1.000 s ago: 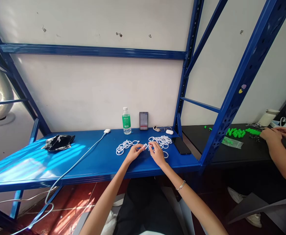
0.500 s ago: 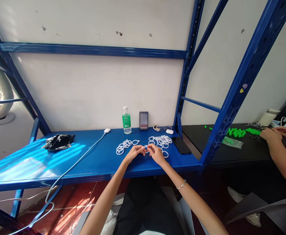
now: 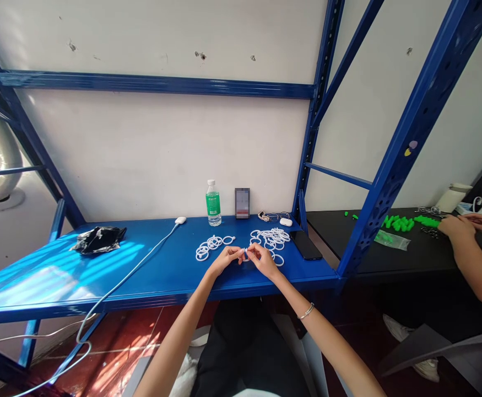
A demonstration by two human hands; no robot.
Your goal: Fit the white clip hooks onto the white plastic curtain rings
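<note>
My left hand [image 3: 228, 259] and my right hand [image 3: 263, 261] meet over the front part of the blue table [image 3: 150, 278]. Between their pinched fingertips is a white ring [image 3: 245, 251], mostly covered by the fingers. Both hands are closed on it, one from each side. Just behind my right hand lies a heap of white rings [image 3: 276, 237], some overlapping. A smaller row of white rings [image 3: 214, 242] rests behind my left hand, several of them touching or joined; I cannot tell which.
At the back stand a water bottle [image 3: 213, 205] and a small upright screen [image 3: 242, 203]. A black phone [image 3: 306, 245] lies right, a white cable [image 3: 141, 260] and black plastic bag [image 3: 100, 240] left. Past the blue post [image 3: 389, 182], another person's hands [image 3: 459, 227] work near green pieces [image 3: 397, 223].
My fingertips have drawn slightly closer together around the white ring. The other things on the table stay where they were.
</note>
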